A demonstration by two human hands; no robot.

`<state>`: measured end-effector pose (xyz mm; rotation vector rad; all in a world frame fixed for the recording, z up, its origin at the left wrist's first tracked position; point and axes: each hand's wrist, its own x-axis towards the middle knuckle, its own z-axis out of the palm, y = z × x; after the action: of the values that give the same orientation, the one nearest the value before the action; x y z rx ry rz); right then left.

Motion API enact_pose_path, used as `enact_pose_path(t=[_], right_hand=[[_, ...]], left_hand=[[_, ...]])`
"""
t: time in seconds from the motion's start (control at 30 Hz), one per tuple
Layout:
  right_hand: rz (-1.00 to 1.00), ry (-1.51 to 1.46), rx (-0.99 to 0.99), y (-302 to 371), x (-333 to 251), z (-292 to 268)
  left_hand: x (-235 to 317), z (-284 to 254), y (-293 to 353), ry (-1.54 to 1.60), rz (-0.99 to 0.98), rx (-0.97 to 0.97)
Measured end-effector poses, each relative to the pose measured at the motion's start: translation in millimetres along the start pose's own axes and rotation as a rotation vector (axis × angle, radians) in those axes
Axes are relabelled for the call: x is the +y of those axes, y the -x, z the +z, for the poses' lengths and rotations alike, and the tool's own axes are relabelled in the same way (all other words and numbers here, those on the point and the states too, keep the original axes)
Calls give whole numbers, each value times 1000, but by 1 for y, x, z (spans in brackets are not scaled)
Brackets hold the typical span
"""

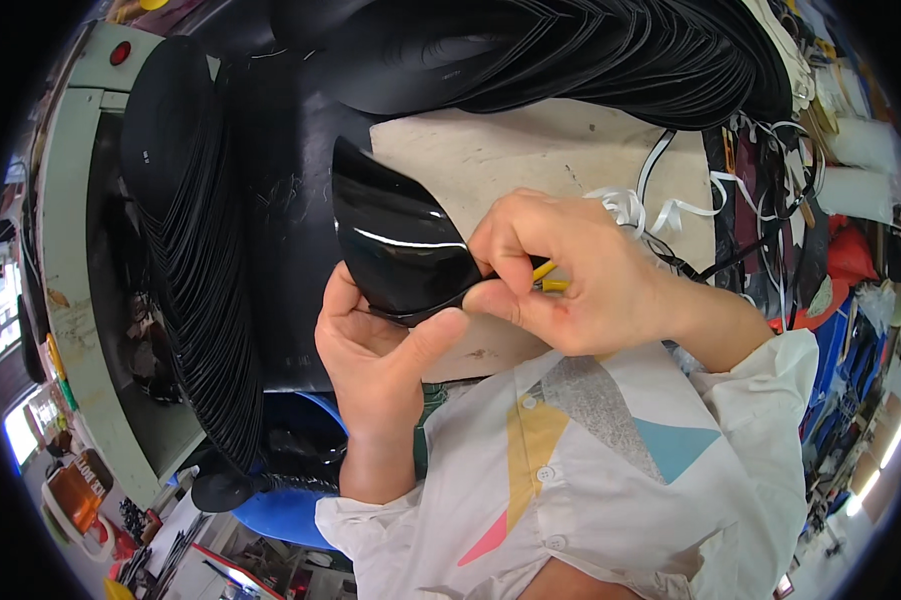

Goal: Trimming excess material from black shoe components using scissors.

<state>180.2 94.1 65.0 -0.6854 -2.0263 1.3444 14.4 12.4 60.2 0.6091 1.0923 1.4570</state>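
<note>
My left hand (375, 350) holds a glossy black curved piece (395, 240), thumb pressed on its lower edge. My right hand (570, 275) pinches the same piece at its right tip and grips a small tool with a yellow handle (548, 278); the tool's working end is hidden behind the fingers. Both hands are above a beige board (530, 155) lying on a dark work surface. My sleeves are white, with coloured triangles on the shirt.
A long fanned stack of similar black pieces (200, 290) runs down the left side. Another fanned stack (590, 55) arcs across the top. White straps and cords (660, 200) lie at the right. A blue tub (290, 505) sits below the bench.
</note>
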Motion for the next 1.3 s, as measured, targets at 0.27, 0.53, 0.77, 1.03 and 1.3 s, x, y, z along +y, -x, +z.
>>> enact_pose_path(t=[0.27,0.53,0.77,1.03,1.3], right_hand=[[-67,88,-47,12,-7,-1],[475,385,-80,97,20,-156],[288,1768,267,148,31,-281],[241,1172,313,106,11,-132],[120,996,-257,115,43,6]], left_hand=[[11,-24,-3,-84,-243,-215],[66,-95,-13,-407,102,-6],[15,-55,-38,-400,44,51],[-30,-29,-34,-222,-42,182],[-20,-19,-25,-23,-20,131]])
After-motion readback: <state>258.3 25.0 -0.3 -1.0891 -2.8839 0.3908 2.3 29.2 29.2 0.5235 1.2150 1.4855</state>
